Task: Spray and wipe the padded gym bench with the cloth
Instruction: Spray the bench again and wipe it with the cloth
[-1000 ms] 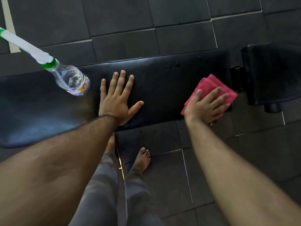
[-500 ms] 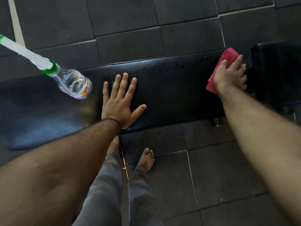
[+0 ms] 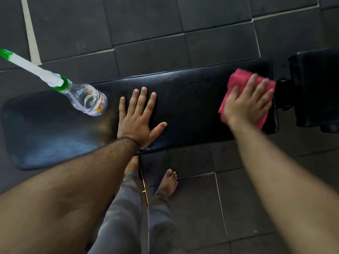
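Your left hand [image 3: 140, 119] lies flat on the long black padded bench [image 3: 185, 107], palm down, fingers spread wide and thumb out to the side, holding nothing. It sits near the middle of the pad, close to the near edge. Your right hand [image 3: 246, 105] is flat too, fingers a bit spread, and it presses down on the folded pink cloth [image 3: 238, 77]. The cloth lies on the right end of the pad, and its edges stick out past your fingers at the top and at the bottom right. Small wet drops [image 3: 198, 80] sit on the pad just to the left of the cloth, near the far edge. The clear plastic spray bottle with the green collar and white top [image 3: 86, 99] stands on the bench to the left of your left hand, close to it but not touching. The left part of the pad looks shiny. A second black padded part [image 3: 315, 88] sits to the right, just past the cloth. Your bare feet [image 3: 169, 182] stand on the dark floor tiles [image 3: 146, 19] below the bench
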The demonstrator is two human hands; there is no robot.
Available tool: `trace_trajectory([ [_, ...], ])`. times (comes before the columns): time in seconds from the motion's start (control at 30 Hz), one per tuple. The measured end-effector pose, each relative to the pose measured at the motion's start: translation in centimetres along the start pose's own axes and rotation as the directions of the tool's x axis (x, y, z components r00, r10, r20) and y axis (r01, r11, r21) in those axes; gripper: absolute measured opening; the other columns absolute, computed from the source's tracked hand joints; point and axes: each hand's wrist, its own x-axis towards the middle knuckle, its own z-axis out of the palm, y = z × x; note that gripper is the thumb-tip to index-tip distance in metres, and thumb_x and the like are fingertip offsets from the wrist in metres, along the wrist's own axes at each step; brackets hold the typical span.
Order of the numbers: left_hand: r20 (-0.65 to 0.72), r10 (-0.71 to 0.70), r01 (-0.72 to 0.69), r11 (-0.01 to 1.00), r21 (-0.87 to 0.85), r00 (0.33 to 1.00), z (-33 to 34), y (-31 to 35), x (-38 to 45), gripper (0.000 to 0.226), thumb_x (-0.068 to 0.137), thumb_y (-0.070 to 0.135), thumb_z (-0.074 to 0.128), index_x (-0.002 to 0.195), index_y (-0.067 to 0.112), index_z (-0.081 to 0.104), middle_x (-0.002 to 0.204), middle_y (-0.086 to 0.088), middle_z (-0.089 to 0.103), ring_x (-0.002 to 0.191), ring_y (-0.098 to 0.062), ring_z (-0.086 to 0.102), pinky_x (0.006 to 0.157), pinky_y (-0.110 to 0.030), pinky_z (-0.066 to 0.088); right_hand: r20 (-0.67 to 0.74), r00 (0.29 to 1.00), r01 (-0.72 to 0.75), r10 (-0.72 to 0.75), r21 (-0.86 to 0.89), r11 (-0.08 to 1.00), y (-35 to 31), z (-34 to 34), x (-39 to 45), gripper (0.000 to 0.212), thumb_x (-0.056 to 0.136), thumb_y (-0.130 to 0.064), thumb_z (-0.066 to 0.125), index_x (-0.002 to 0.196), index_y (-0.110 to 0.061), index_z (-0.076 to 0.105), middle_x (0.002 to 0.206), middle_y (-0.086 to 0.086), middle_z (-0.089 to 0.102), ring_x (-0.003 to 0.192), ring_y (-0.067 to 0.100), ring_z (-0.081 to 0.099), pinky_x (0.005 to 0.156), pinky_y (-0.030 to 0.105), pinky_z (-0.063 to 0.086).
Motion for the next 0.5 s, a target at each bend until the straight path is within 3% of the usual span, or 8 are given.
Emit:
trace_trajectory([
  [0.1, -0.009, 0.001, -0.001, 1.0, -0.002, 1.0, 0.2, 0.1, 0.1, 0.101, 0.097, 0.08, 0.043, 0.178, 0.027, 0.013, 0.186, -0.008, 0.01, 0.172, -0.033, 0.007, 0.135, -0.066, 0.002, 0.065, 0.986, -0.157, 0.156, 0.024, 0.987, -3.4, -1.5, 7.5, 0.074, 0.104, -0.06, 0.025, 0.171, -0.033, 0.009, 0.18, 0.007, -0.002, 0.165, 0.041, 0.001, 0.13, 0.06, 0.003],
  [0.17, -0.013, 0.004, -0.004, 1.0, -0.005, 1.0, 0.3, 0.0, 0.1, 0.101, 0.097, 0.081, 0.043, 0.178, 0.028, 0.012, 0.186, -0.008, 0.01, 0.172, -0.033, 0.007, 0.135, -0.067, 0.003, 0.079, 0.983, -0.163, 0.164, -0.021, 0.986, -5.3, -1.6, 8.0, 0.073, 0.103, -0.062, 0.024, 0.171, -0.036, 0.013, 0.18, 0.008, -0.003, 0.164, 0.043, 0.0, 0.13, 0.062, 0.001],
  [0.27, -0.016, 0.0, 0.0, 1.0, 0.003, 1.0, 0.4, 0.0, 0.1, 0.101, 0.097, 0.081, 0.042, 0.178, 0.028, 0.012, 0.186, -0.007, 0.009, 0.172, -0.033, 0.007, 0.135, -0.067, 0.004, 0.075, 0.988, 0.141, -0.134, -0.083, 0.987, -6.9, -0.3, 1.7, 0.067, 0.106, -0.059, 0.026, 0.17, -0.037, 0.02, 0.18, 0.01, 0.008, 0.164, 0.042, 0.003, 0.131, 0.062, 0.003],
  [0.37, -0.019, -0.005, 0.005, 1.0, 0.013, 1.0, 0.4, 0.0, 0.1, 0.101, 0.097, 0.081, 0.042, 0.178, 0.028, 0.012, 0.186, -0.008, 0.009, 0.172, -0.033, 0.008, 0.135, -0.066, 0.003, 0.081, 0.892, 0.45, -0.444, -0.075, 0.89, -5.3, 1.9, -8.5, 0.068, 0.108, -0.054, 0.031, 0.171, -0.031, 0.018, 0.179, 0.011, 0.013, 0.164, 0.042, 0.009, 0.131, 0.061, 0.007],
  [0.43, -0.017, -0.002, 0.003, 1.0, 0.012, 1.0, 0.3, 0.0, 0.1, 0.101, 0.097, 0.081, 0.041, 0.178, 0.027, 0.013, 0.186, -0.008, 0.01, 0.172, -0.033, 0.008, 0.134, -0.065, 0.002, 0.115, 0.826, 0.561, -0.552, -0.07, 0.825, -2.7, 2.6, -13.9, 0.068, 0.11, -0.054, 0.031, 0.172, -0.03, 0.013, 0.18, 0.009, 0.009, 0.165, 0.039, 0.005, 0.132, 0.06, 0.007],
  [0.5, -0.013, 0.0, 0.0, 1.0, 0.005, 1.0, 0.3, 0.1, 0.1, 0.101, 0.097, 0.081, 0.041, 0.178, 0.027, 0.014, 0.186, -0.008, 0.01, 0.172, -0.033, 0.008, 0.134, -0.065, 0.001, 0.141, 0.807, 0.588, -0.574, -0.095, 0.803, 0.2, 2.7, -15.6, 0.068, 0.111, -0.056, 0.029, 0.172, -0.033, 0.009, 0.181, 0.005, 0.004, 0.166, 0.035, 0.001, 0.132, 0.059, 0.007],
])
